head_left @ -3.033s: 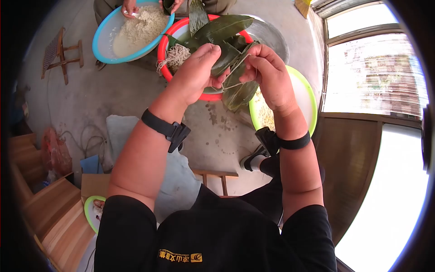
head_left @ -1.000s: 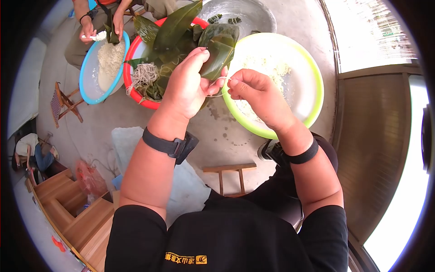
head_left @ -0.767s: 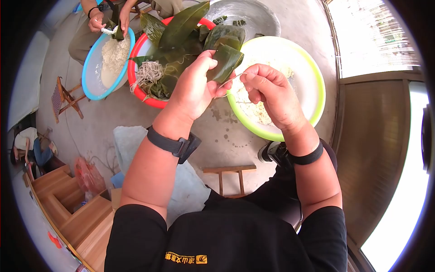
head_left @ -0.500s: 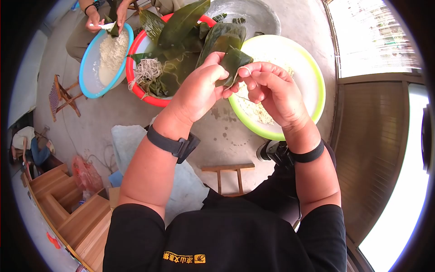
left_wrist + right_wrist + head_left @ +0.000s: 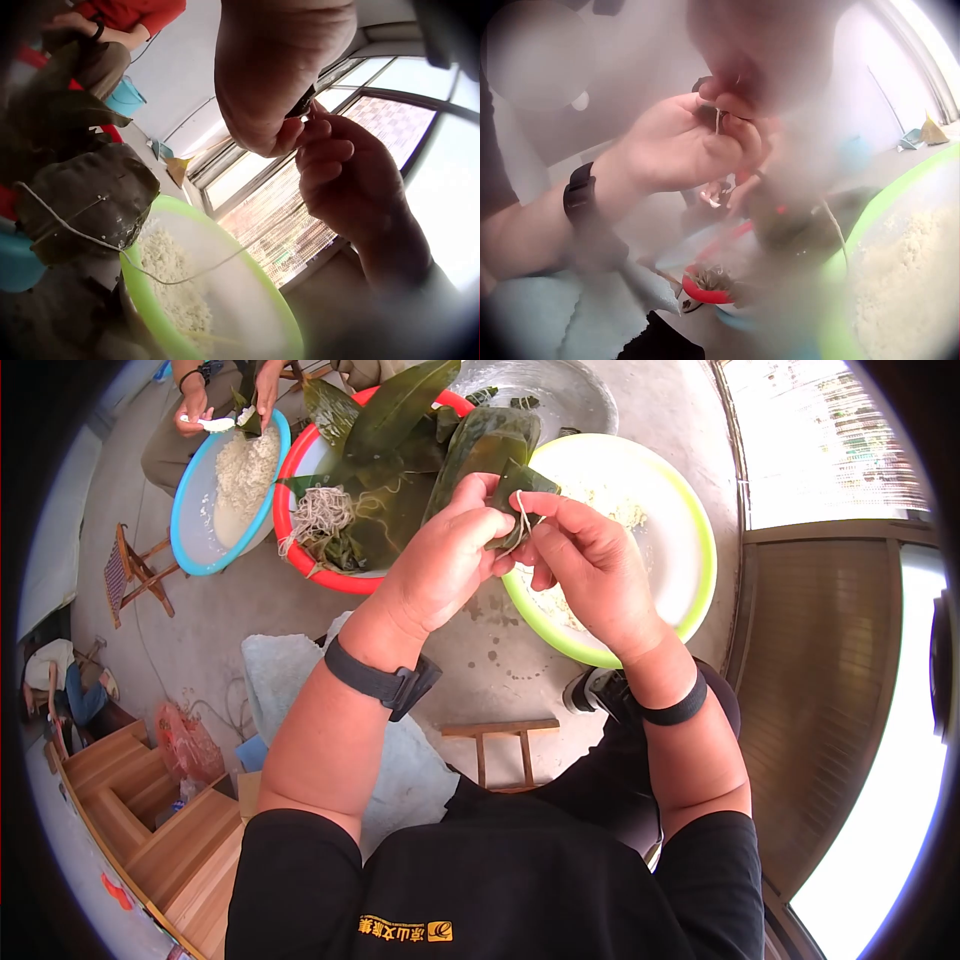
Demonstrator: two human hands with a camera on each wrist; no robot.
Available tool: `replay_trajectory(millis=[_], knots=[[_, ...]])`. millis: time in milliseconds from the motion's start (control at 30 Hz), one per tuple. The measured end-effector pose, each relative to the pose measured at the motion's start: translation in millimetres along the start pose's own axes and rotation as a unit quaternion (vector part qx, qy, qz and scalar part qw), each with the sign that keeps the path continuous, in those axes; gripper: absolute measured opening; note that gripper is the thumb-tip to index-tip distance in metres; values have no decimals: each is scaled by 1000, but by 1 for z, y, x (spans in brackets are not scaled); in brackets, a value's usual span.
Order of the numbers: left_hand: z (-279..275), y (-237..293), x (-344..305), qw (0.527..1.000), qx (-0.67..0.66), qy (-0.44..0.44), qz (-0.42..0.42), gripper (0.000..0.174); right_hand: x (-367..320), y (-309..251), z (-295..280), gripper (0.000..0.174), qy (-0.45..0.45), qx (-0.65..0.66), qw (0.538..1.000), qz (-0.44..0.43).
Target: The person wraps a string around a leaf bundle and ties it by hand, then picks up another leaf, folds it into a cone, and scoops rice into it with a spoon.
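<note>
My left hand (image 5: 440, 565) grips a bundle wrapped in green leaf, a zongzi (image 5: 522, 482), its thumb on the near side. A pale string (image 5: 522, 515) crosses the zongzi, and my right hand (image 5: 600, 575) pinches it close by the left fingertips. The left wrist view shows a long loose stretch of the string (image 5: 184, 280) hanging in a curve below both hands. Broad leaf (image 5: 480, 445) lies beyond the zongzi in the head view. In the right wrist view, a short piece of string (image 5: 718, 120) stands at the left fingers; blur hides much of my right hand (image 5: 772, 52).
A green-rimmed basin (image 5: 708, 550) with rice is below my right hand. Left of it, a red basin (image 5: 287, 510) holds leaves and a string bundle (image 5: 322, 515). Beyond are a metal basin (image 5: 590, 405) and another person's hands (image 5: 265, 390) over a blue basin (image 5: 180, 525) of rice.
The head view has swung right since the first frame. Lately the zongzi has tilted up in my left hand, and my right hand has brought the string up against it.
</note>
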State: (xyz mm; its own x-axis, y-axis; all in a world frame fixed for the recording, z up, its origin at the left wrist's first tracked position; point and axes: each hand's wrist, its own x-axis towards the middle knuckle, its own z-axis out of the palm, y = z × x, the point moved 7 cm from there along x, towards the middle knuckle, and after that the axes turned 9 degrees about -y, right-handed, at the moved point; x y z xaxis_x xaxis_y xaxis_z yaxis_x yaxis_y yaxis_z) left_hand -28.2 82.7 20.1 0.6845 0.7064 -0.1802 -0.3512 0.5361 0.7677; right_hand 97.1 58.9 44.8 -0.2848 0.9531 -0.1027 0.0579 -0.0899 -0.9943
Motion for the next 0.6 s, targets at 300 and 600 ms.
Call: replay_trajectory(millis=[300,600], knots=[[-1,-5,1,1000,-3,5,-3,47,1,-6,-2,30,37,-126,991,-12],[-5,-8,2,997,59,38,-12,55,1,-11,0,27,46,-205,976,-47]])
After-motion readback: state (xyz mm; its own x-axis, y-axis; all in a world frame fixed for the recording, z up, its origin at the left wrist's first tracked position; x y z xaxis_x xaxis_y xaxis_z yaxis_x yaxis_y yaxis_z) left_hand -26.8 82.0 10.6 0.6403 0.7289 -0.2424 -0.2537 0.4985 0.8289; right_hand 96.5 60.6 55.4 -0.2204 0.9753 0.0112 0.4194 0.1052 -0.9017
